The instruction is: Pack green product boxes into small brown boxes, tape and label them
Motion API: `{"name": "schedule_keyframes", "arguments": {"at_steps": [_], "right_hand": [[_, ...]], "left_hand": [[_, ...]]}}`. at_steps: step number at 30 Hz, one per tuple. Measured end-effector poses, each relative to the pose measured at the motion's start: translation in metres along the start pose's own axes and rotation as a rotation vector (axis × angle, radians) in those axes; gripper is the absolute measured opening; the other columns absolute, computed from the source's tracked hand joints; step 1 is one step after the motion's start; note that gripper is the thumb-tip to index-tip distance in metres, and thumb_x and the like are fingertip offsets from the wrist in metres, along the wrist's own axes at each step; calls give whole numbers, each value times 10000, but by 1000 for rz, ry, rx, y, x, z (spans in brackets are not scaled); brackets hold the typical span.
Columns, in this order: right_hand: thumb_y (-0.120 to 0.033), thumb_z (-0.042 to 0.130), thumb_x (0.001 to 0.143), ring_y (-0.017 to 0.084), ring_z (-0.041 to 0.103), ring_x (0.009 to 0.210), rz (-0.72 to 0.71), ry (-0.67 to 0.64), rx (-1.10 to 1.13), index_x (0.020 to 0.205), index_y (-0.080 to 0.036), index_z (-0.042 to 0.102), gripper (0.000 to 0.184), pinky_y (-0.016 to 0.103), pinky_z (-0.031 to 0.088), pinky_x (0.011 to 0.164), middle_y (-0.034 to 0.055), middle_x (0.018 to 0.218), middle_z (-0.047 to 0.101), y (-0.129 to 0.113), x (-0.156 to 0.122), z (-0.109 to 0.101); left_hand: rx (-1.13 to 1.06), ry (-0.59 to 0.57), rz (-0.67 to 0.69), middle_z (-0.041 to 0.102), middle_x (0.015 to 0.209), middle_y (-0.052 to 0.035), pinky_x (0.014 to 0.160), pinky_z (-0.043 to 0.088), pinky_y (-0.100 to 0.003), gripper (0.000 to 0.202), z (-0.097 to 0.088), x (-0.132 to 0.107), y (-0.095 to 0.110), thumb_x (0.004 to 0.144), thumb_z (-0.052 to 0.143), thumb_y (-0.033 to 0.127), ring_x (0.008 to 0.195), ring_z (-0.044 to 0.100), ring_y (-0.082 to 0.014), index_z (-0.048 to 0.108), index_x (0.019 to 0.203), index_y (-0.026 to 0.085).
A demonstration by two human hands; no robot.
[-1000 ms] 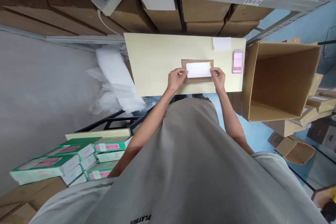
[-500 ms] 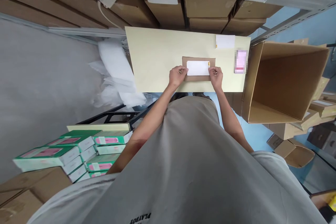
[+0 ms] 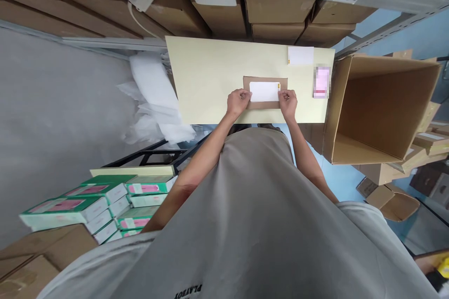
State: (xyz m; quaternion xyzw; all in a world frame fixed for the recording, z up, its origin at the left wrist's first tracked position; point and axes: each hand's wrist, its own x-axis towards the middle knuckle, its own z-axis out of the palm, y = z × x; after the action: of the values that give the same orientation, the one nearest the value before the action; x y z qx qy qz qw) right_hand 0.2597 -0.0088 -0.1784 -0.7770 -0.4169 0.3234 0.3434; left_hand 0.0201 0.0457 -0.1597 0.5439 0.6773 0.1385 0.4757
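So, the white label (image 3: 264, 92) lies between left hand (image 3: 238, 102) and right hand (image 3: 288, 103), each pinching one end.

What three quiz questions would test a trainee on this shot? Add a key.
1. True or false: the left hand and the right hand hold the same white slip.
2. Which stands beside the table's right end? A: white foam wrap; B: open carton; C: green boxes.
3. What shows directly under the held slip?

Key: 1. True. 2. B. 3. A brown packet.
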Motion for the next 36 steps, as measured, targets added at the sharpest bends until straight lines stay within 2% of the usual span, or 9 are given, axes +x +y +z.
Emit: {"name": "schedule_keyframes", "arguments": {"at_steps": [5,14,19,29,36], "right_hand": [[-281,670,1011,207,668,969,24,-3,3,947,-246,711,83,406,591,1007,51,1033,701,-5,-1,0],[-328,675,1013,216,662,927,6,37,-36,910,-263,695,123,423,611,976,37,975,667,0,3,5],[-249,671,988,241,659,973,51,12,-100,874,-266,653,117,460,587,1037,41,973,634,-4,5,7],[-167,655,971,265,606,981,55,34,-182,794,-291,527,251,489,570,1052,46,937,607,-17,5,10],[-194,639,994,286,649,1021,16,34,-319,827,-282,558,205,493,587,1059,79,966,653,-11,8,16]], "left_hand": [[0,-1,-12,831,964,-61,891,541,-356,182,0,2,0,991,735,352,893,705,-235,801,871,232],[48,4,-31,828,943,-59,874,543,-367,179,1,4,2,984,742,374,920,728,-262,826,899,241],[53,14,-51,827,924,-62,873,543,-372,172,3,6,3,976,755,365,918,736,-269,823,889,233],[119,29,-85,834,958,-93,917,531,-402,255,6,9,11,997,792,434,968,750,-305,775,833,240],[176,-9,-120,859,1050,-88,959,543,-366,280,1,4,19,1038,745,473,1050,783,-290,803,903,234]]}}
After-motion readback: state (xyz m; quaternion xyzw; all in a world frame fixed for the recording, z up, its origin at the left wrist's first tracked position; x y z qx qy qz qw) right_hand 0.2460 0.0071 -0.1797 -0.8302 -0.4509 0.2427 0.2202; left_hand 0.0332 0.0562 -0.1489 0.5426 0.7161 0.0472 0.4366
